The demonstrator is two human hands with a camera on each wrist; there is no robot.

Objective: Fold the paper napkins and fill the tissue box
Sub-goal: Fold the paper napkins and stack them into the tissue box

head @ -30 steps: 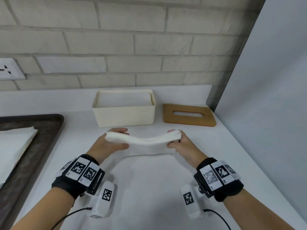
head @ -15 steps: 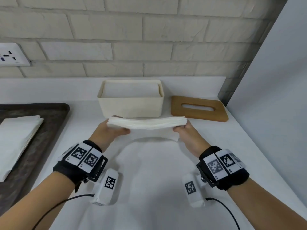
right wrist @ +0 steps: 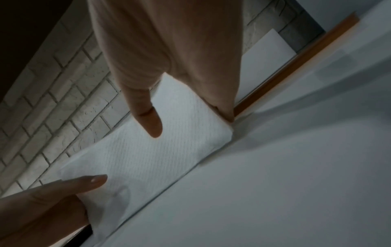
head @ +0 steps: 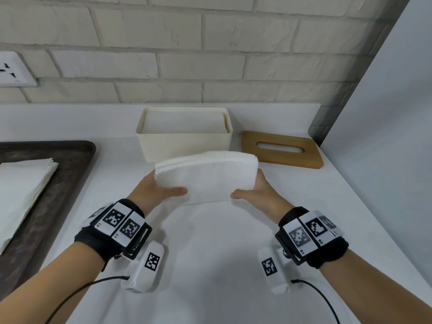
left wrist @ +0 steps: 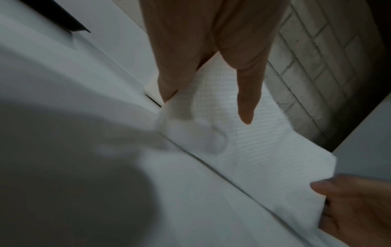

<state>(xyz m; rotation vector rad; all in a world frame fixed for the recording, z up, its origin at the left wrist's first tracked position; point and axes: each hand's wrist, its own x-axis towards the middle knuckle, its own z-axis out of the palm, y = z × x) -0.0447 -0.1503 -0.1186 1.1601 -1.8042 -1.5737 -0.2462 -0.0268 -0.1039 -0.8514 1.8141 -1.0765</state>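
Observation:
A white stack of folded napkins [head: 207,175] is held up on edge between both hands, just in front of the cream tissue box [head: 184,146]. My left hand [head: 161,189] grips its left end, thumb across the near face. My right hand [head: 254,189] grips the right end the same way. In the left wrist view the napkin stack [left wrist: 243,133] shows its embossed face under my left thumb [left wrist: 246,100]. In the right wrist view the stack [right wrist: 152,158] runs between both thumbs. The open box holds a layer of napkins [head: 184,122].
The wooden slotted lid [head: 282,149] lies flat to the right of the box. A dark tray [head: 46,183] on the left carries a pile of unfolded napkins [head: 21,190]. A brick wall stands behind, and a grey panel [head: 385,136] bounds the counter on the right.
The stack has been lifted toward the box and tipped from lying flat to standing on edge, its broad face toward me. Both hands kept their grip.

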